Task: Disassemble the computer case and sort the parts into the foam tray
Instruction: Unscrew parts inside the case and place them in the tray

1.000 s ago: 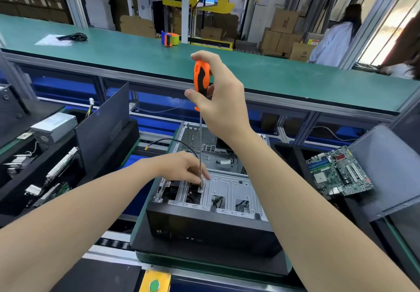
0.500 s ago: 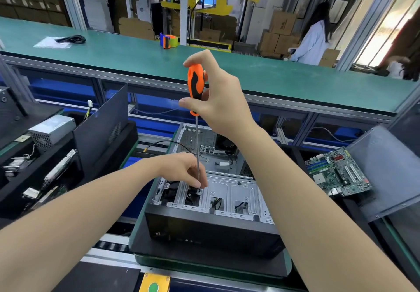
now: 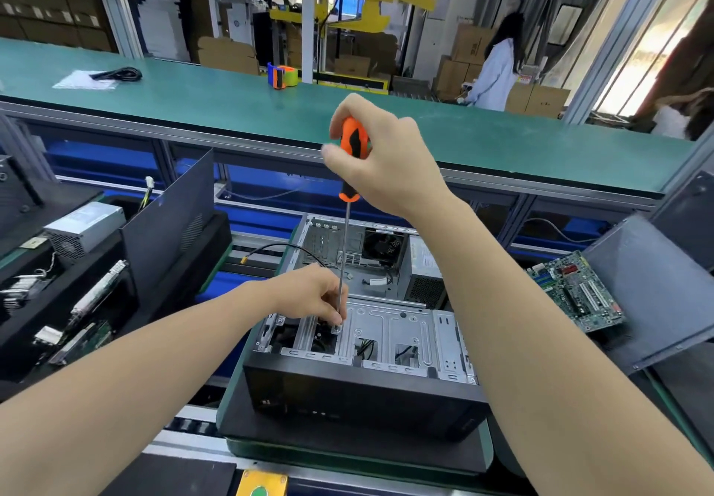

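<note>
Screwdriver [image 3: 343,248] stood near-vertical on the screw [image 3: 336,328] near the computer case [image 3: 359,387] front edge; right hand [image 3: 390,159] gripped its handle above, left hand [image 3: 309,294] pinched the shaft low.

An electronics factory line. Beyond the fingers [image 3: 333,152] of the right hand [image 3: 386,163] on the screwdriver [image 3: 353,140] runs a long green-matted workbench [image 3: 174,109] on aluminium framing, with stacked cardboard boxes [image 3: 469,45] and a white-coated person [image 3: 496,74] behind. Left of the fingers sits a power supply unit [image 3: 87,225], right a bare motherboard [image 3: 575,291].
</note>
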Available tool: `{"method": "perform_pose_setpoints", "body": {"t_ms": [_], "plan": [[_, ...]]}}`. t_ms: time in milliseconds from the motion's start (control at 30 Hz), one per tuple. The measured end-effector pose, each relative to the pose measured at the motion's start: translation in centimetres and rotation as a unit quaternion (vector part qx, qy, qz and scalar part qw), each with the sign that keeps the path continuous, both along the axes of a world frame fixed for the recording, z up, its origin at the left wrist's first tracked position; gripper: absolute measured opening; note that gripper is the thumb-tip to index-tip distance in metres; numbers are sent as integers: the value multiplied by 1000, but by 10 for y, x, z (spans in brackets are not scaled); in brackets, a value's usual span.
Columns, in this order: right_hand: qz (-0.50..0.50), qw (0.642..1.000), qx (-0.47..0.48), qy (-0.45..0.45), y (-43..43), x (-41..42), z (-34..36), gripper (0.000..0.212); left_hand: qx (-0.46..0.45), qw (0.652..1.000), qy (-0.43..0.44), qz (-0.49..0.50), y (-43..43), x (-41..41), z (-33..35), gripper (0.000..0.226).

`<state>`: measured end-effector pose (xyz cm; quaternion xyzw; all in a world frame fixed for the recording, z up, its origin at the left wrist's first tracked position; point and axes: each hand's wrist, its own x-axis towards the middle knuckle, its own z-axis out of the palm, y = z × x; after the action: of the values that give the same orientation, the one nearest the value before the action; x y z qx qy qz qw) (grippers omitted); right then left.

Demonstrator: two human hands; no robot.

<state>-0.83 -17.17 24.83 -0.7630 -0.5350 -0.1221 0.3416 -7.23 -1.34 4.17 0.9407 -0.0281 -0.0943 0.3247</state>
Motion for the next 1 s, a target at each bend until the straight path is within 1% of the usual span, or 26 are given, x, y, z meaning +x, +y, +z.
{"method": "perform_pose_setpoints", "body": {"t_ms": [33,67,100,133,200,267,400,533,600,700,767,833,933,1000], "plan": [[-71,995,-10,-71,3,-2,2,28,1,1000,1,1,0,0,0,14],[-122,985,-23,-122,5,-4,4,37,2,1000,4,1,-1,0,1,14],[-143,980,-27,-134,8,-6,5,41,5,1000,7,-3,-1,1,1,14],[-139,983,-29,-120,10,-8,6,39,8,1000,11,-8,-1,1,3,15],[-96,993,-28,-63,11,-8,6,25,11,1000,19,-20,-1,2,5,14],[-59,997,-31,-35,9,-4,7,16,12,999,15,-30,-1,2,7,12],[13,996,-85,3,-3,3,21,14,-35,999,10,-27,-1,-2,6,7],[51,988,-148,-1,-11,8,34,10,-79,996,24,-16,-1,-7,5,12],[70,983,-169,9,-14,9,38,8,-76,997,29,-16,-2,-8,7,13],[96,976,-193,27,-15,9,42,15,-46,998,32,-26,-6,-6,11,13],[111,975,-187,37,-14,8,41,14,-26,999,29,-28,-8,-6,12,12],[113,980,-159,49,-12,7,36,13,-9,1000,14,-22,-11,-8,11,12],[81,991,-90,54,-9,2,24,13,-10,1000,-5,4,-15,-11,9,12],[42,997,-44,39,-4,-3,16,14,-18,1000,-4,19,-16,-12,9,12]]}}
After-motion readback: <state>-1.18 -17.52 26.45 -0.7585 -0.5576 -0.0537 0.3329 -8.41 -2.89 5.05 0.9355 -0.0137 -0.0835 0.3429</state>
